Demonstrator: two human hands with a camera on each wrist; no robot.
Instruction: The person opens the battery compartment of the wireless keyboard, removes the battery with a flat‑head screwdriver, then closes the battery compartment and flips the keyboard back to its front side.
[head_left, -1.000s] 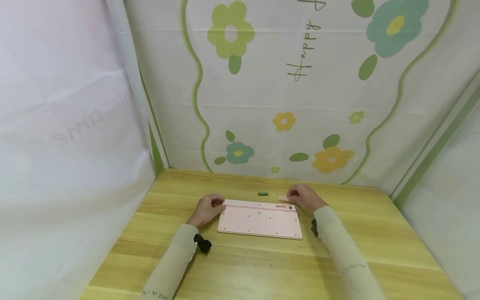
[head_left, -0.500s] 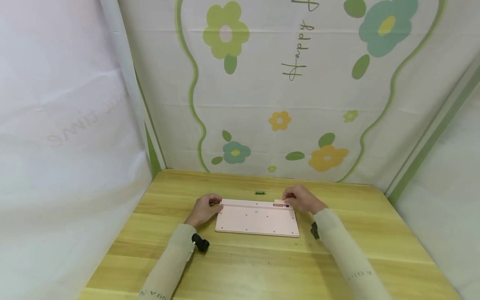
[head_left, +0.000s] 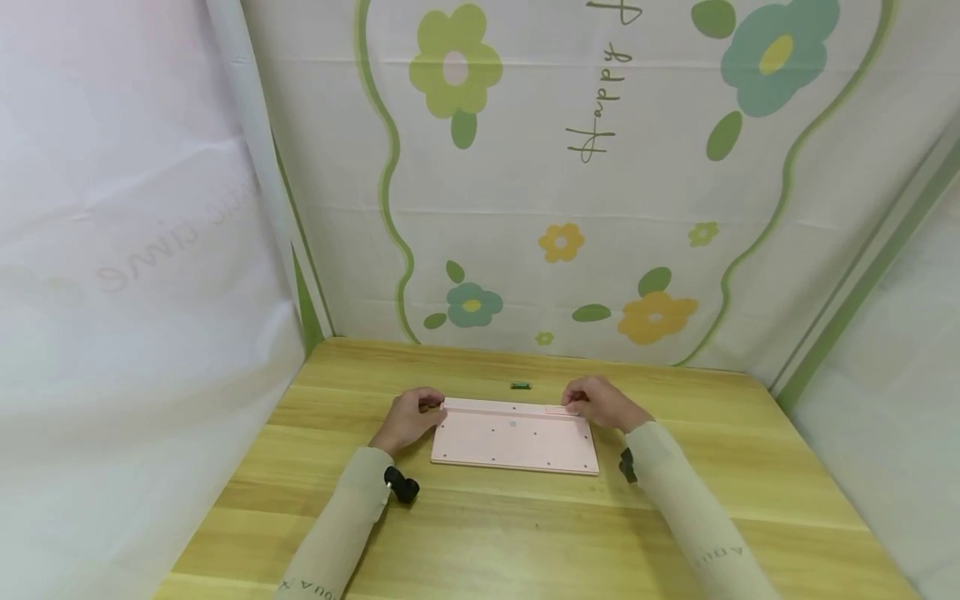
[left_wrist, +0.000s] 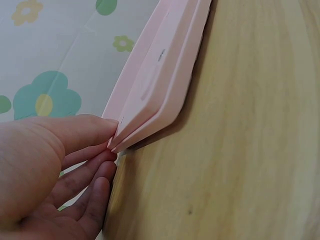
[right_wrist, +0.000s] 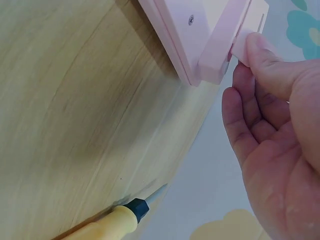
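Observation:
A pink keyboard (head_left: 513, 446) lies underside up on the wooden table, its screws showing. At its far left corner my left hand (head_left: 408, 421) pinches the edge between thumb and fingers, seen close in the left wrist view. My right hand (head_left: 603, 404) is at the far right corner and pinches a small pink battery cover (right_wrist: 244, 49) over the battery slot in the raised back bar. The cover hides most of the slot. Just beyond the keyboard lies a green battery (head_left: 521, 386).
A yellow-handled screwdriver (right_wrist: 112, 222) lies on the table in the right wrist view. White fabric walls with printed flowers stand behind the table (head_left: 480, 533) and at both sides.
My right hand has brought the battery cover left from beside the keyboard, then down over the slot, where batteries showed before. The left hand keeps its hold on the corner.

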